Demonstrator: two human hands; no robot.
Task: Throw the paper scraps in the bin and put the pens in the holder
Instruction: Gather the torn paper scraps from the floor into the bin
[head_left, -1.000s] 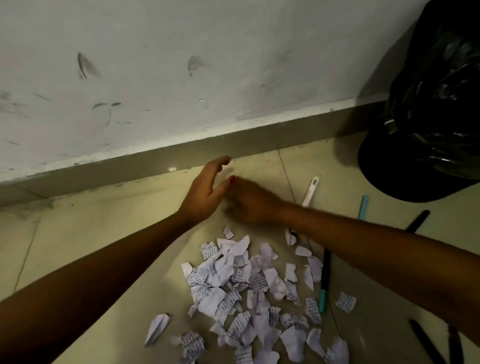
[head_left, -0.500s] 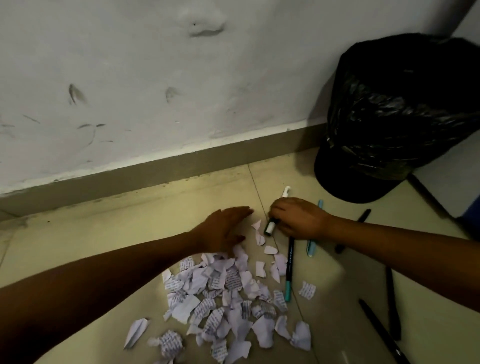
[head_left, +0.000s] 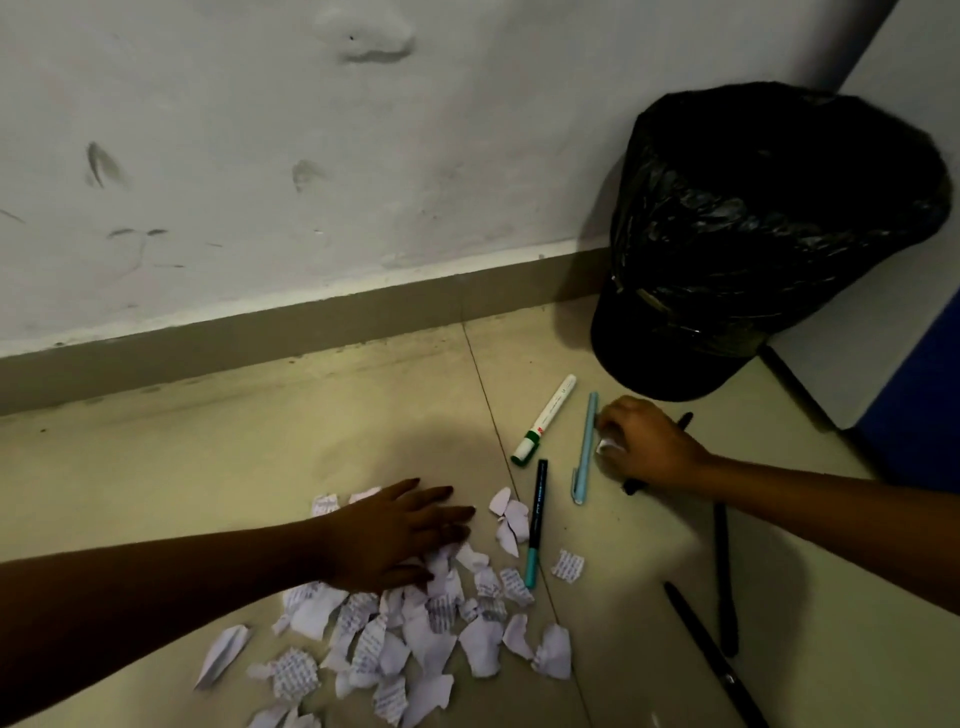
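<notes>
Down on the floor (head_left: 218, 467), the left hand (head_left: 395, 535) lies flat, fingers spread, on the far edge of the paper scraps (head_left: 415, 634). Beside the light-blue pen (head_left: 584, 447), the right hand (head_left: 641, 447) is curled around a white scrap (head_left: 607, 446), just before the black-lined bin (head_left: 769, 228).

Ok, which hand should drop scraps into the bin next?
Right. The right hand already holds a crumpled scrap beside the black-lined bin; the left hand lies flat on the scrap pile, farther away.
</notes>
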